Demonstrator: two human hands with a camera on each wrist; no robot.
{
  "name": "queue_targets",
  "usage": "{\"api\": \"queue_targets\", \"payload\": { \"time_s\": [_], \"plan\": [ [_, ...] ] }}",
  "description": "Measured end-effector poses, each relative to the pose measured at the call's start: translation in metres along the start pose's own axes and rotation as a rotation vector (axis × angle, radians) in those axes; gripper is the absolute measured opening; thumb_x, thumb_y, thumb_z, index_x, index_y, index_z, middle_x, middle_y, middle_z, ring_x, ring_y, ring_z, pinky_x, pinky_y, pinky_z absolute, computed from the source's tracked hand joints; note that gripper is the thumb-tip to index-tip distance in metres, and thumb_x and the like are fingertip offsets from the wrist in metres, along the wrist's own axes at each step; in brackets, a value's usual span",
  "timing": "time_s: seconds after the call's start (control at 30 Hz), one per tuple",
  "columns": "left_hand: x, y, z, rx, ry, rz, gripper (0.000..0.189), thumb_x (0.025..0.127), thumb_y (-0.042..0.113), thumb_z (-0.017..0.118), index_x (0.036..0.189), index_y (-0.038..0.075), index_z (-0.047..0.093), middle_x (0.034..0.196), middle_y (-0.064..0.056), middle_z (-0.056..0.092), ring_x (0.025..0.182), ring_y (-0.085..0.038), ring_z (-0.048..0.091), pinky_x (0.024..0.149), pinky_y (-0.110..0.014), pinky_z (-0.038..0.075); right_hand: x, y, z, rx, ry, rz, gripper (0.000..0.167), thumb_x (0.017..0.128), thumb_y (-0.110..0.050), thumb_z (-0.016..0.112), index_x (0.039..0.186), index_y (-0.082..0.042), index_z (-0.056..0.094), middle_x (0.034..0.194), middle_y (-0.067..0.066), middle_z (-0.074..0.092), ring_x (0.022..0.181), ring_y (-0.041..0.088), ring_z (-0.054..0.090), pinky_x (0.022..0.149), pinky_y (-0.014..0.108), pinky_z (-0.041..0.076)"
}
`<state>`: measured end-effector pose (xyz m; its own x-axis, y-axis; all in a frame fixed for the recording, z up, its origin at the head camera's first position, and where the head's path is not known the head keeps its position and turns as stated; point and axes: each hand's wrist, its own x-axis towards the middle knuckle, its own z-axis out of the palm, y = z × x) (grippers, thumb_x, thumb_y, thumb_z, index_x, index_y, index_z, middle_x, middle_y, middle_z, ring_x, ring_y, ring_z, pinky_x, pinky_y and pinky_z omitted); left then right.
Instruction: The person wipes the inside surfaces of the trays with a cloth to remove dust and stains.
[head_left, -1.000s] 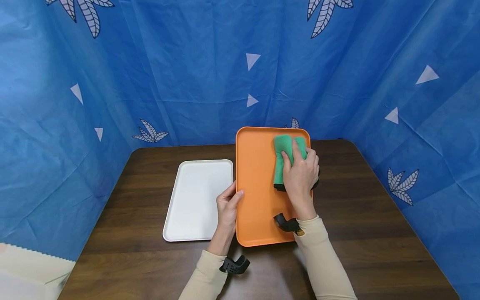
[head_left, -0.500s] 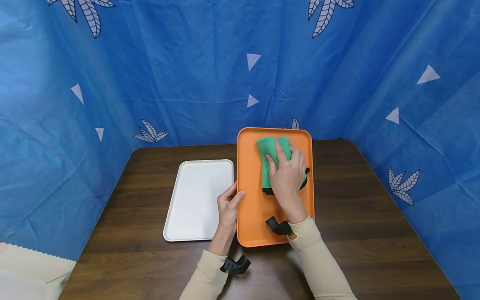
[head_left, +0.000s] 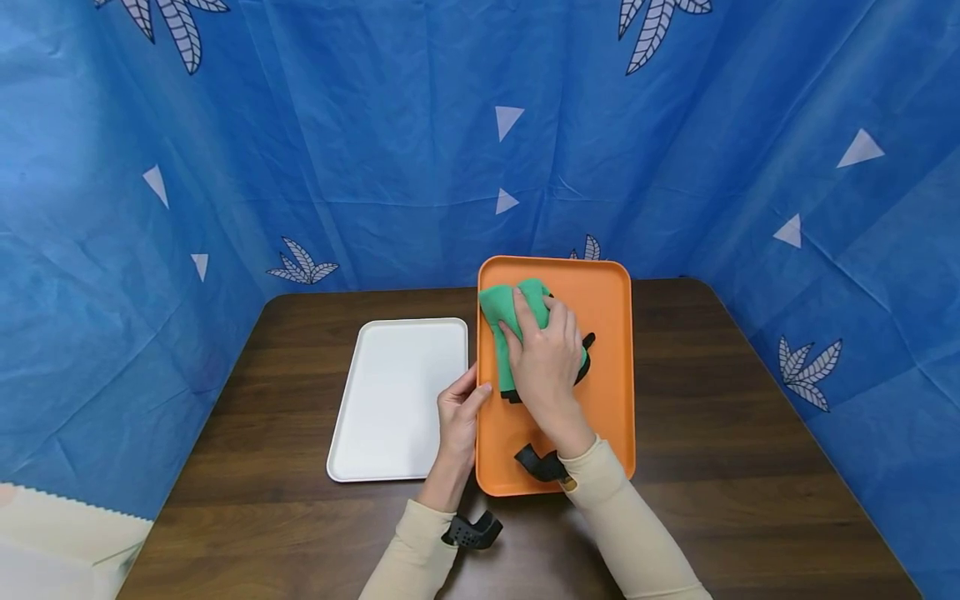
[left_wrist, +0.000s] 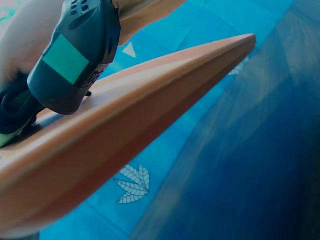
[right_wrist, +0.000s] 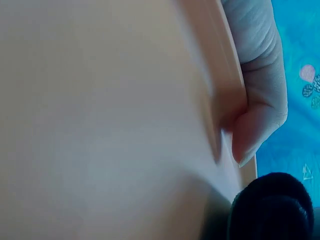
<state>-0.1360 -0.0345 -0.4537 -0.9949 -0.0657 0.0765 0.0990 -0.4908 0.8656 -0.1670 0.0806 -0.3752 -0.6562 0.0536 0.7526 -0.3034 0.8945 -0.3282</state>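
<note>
In the head view an orange rectangular tray (head_left: pixel 603 304) is held up off the table and tilted toward me. My left hand (head_left: pixel 457 417) grips its left edge, the thumb lying over the rim; that thumb (right_wrist: pixel 252 132) also shows in the right wrist view. My right hand (head_left: pixel 546 358) holds a folded green cloth (head_left: pixel 498 307) with black trim against the tray's inner face, near the upper left. Part of the cloth is hidden under the palm. From the left wrist, the tray's outer side (left_wrist: pixel 115 145) appears close, with the right wrist's camera (left_wrist: pixel 70 60) above it.
A white rectangular tray (head_left: pixel 397 400) lies on the dark wooden table (head_left: pixel 720 433), just left of the orange one. Behind the table and at both sides hangs a blue curtain (head_left: pixel 390 150) with leaf and triangle prints.
My right hand has slid the green cloth leftward across the orange tray, from its right side to its left edge. The left hand and the tray have shifted slightly right.
</note>
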Motion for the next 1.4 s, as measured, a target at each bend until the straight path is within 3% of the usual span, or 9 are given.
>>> {"api": "queue_targets", "payload": {
  "time_s": [0.37,0.63,1.13,1.4],
  "plan": [
    [0.002,-0.002,-0.003,-0.001,-0.009,-0.048,0.049,0.090,0.000,0.058,0.138,-0.005,0.050,0.116,-0.003,0.068,0.096,-0.010,0.066,0.081,-0.023,0.056,-0.001,0.002,0.009,0.014,-0.004,-0.010,0.044,0.090,-0.029,0.070,0.130,-0.014,0.064,0.112,0.025,0.060,0.098,0.038,0.057,0.073,0.047,0.048],
    [0.006,-0.011,-0.010,-0.031,-0.047,-0.070,0.050,0.092,0.001,0.057,0.141,-0.002,0.048,0.120,-0.003,0.066,0.100,-0.011,0.067,0.084,-0.025,0.056,-0.005,0.008,0.021,0.018,0.012,-0.023,0.044,0.088,-0.029,0.073,0.128,-0.015,0.066,0.112,0.025,0.060,0.097,0.038,0.058,0.072,0.046,0.048],
    [0.014,-0.032,-0.024,-0.051,-0.048,-0.151,0.054,0.092,0.000,0.057,0.144,-0.001,0.044,0.124,0.001,0.064,0.103,-0.009,0.064,0.086,-0.023,0.054,-0.017,0.019,0.043,0.030,0.007,-0.035,0.044,0.087,-0.031,0.073,0.128,-0.016,0.065,0.114,0.025,0.060,0.099,0.038,0.057,0.075,0.047,0.049],
    [0.016,-0.038,-0.029,-0.053,-0.039,-0.169,0.055,0.090,-0.001,0.056,0.144,-0.003,0.043,0.117,0.000,0.065,0.098,-0.010,0.064,0.083,-0.022,0.054,-0.021,0.021,0.051,0.019,-0.004,-0.037,0.045,0.088,-0.032,0.073,0.129,-0.017,0.065,0.113,0.024,0.060,0.095,0.037,0.057,0.072,0.045,0.048]
  ]
}}
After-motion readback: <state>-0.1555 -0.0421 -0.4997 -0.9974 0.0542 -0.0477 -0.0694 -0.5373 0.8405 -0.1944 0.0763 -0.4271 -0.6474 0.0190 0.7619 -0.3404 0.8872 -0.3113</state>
